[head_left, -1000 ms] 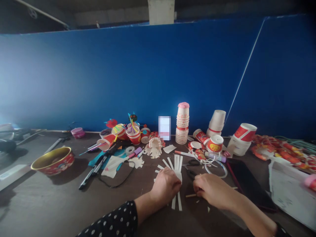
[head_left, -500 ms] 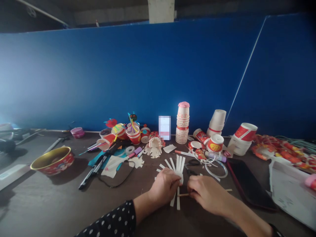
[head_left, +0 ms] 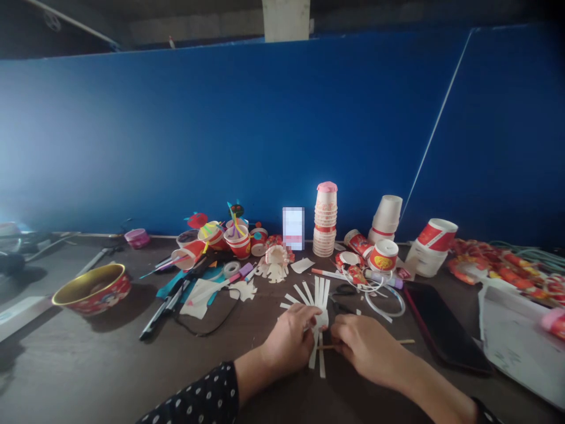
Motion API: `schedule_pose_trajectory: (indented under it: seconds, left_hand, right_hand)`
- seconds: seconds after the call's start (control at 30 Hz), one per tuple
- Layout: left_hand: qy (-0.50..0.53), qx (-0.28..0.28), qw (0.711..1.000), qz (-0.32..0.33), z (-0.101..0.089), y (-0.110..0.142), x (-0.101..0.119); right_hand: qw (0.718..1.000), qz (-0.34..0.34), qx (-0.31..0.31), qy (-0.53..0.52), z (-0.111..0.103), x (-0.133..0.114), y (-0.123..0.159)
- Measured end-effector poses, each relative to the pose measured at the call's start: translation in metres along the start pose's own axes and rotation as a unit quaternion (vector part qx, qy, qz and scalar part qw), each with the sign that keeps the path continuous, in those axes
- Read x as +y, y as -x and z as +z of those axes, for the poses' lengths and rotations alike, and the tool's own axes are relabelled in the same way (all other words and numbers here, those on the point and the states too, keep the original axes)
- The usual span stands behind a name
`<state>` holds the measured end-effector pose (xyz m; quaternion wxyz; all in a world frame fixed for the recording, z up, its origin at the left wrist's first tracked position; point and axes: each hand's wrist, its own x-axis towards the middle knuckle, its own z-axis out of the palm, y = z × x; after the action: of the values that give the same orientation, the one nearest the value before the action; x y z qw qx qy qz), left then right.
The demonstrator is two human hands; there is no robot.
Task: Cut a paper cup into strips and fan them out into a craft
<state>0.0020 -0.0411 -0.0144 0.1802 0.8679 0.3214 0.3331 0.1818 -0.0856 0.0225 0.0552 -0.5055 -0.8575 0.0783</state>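
We are pinching the white paper strip fan (head_left: pixel 315 297) between our hands, left hand (head_left: pixel 289 341) fingers pressed tight | right hand (head_left: pixel 364 347) fingers pinching a thin wooden stick (head_left: pixel 399 341) | both hands working above the dark brown wooden counter (head_left: pixel 132 365), keeping the strips steady

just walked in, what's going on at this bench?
A person is working with bare hands at a dark tabletop. Their left hand pinches a fan of white paper strips, and their right hand holds a thin wooden stick up against it. Black-handled scissors lie just beyond the right hand, with a stack of paper cups further back.
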Motion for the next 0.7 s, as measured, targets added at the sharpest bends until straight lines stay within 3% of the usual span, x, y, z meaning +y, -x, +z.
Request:
schedule_pose_trajectory:
  seconds: [0.13, 0.27, 0.37, 0.7]
  left_hand:
    - [-0.002, -0.029, 0.994, 0.109, -0.01, -0.004, 0.006]
    - [-0.006, -0.153, 0.967, 0.203, -0.019, -0.006, 0.004]
    - [-0.03, -0.196, 0.956, 0.216, -0.023, -0.005, 0.001]
    - [-0.091, -0.199, 0.953, 0.209, -0.019, -0.002, 0.0]
  right_hand:
    - [1.0, 0.006, -0.006, -0.009, 0.0, 0.002, -0.001]
    - [1.0, 0.005, 0.0, -0.008, 0.001, 0.003, -0.001]
    - [1.0, 0.002, 0.004, -0.003, 0.002, 0.004, 0.0]
    - [0.999, -0.012, -0.045, -0.018, -0.007, 0.012, 0.004]
